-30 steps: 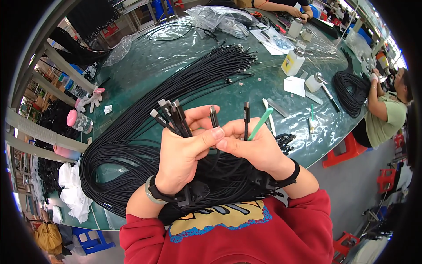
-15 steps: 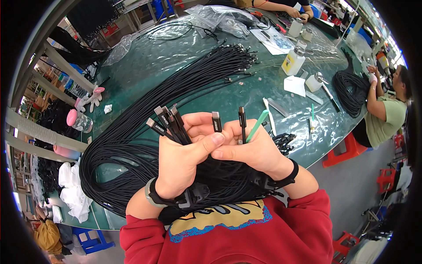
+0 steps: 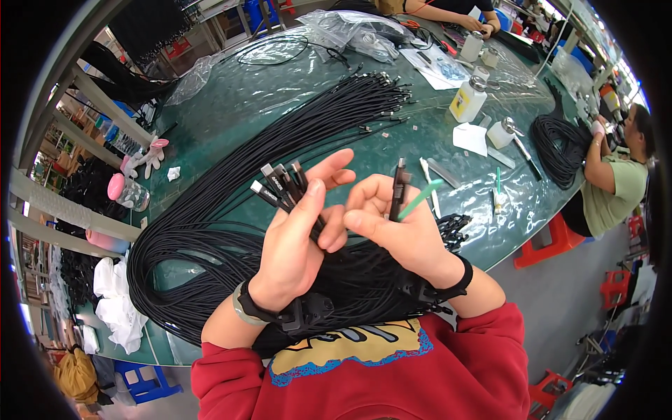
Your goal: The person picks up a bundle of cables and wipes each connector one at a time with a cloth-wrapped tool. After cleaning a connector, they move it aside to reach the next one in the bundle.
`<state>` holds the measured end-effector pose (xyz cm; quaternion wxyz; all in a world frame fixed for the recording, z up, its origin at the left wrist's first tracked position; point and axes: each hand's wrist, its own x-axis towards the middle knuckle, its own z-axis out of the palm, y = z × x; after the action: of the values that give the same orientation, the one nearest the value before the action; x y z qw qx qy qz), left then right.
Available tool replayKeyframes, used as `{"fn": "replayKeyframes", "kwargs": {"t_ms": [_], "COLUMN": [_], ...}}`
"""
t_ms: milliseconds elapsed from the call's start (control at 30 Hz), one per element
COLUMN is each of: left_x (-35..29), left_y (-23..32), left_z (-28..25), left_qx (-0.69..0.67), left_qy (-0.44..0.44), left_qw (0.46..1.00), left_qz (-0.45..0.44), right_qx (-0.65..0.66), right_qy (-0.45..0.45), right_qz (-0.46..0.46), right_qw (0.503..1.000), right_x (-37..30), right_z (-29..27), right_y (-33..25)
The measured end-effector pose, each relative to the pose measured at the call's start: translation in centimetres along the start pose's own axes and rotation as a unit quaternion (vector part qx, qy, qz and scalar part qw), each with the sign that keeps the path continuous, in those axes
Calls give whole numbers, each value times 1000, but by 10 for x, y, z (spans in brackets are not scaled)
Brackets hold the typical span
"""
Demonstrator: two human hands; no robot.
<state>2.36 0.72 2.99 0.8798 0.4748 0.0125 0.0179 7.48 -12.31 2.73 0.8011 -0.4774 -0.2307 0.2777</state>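
Note:
In my left hand (image 3: 290,248), several black cable plugs (image 3: 274,180) with metal tips fan upward, pinned at the thumb. Its index finger reaches out to the right. My right hand (image 3: 402,234) is closed on black cable plugs (image 3: 400,190) standing upright, seemingly two overlapping. A thin green stick (image 3: 423,199) also juts from that hand, slanting up to the right. The hands are slightly apart. Under them and across my lap hangs a heap of black cables (image 3: 357,276). A long bundle of black cables (image 3: 280,143) runs over the table, plug ends at the far side.
Bottles, including a yellow-labelled one (image 3: 467,100), stand at the right on the green table (image 3: 245,84). White paper (image 3: 469,138), a pen (image 3: 526,155) and clear strips lie nearby. A co-worker (image 3: 607,168) sits at the right beside a black cable coil (image 3: 560,148). Another person's hands show at the far edge.
My hands have drawn apart. The plug held between both hands' fingertips has left that spot; plugs now overlap in my right hand. My left index finger has straightened. The green stick tilts lower.

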Motion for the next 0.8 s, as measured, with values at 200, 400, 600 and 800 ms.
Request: {"fn": "replayKeyframes", "kwargs": {"t_ms": [200, 400, 600, 800], "left_x": [0, 5, 2, 0], "left_y": [-2, -4, 5, 10], "left_z": [5, -8, -5, -1], "left_qx": [100, 38, 103, 95], "left_qy": [-68, 12, 14, 50], "left_qw": [992, 999, 994, 994], "left_qz": [-35, 33, 43, 21], "right_qx": [-130, -49, -68, -96], "right_qy": [-29, 29, 6, -100], "right_qz": [-18, -21, 20, 55], "right_qw": [991, 998, 997, 989], "right_x": [1, 1, -2, -2], "right_z": [-11, -11, -8, -17], "right_y": [7, 7, 3, -4]}}
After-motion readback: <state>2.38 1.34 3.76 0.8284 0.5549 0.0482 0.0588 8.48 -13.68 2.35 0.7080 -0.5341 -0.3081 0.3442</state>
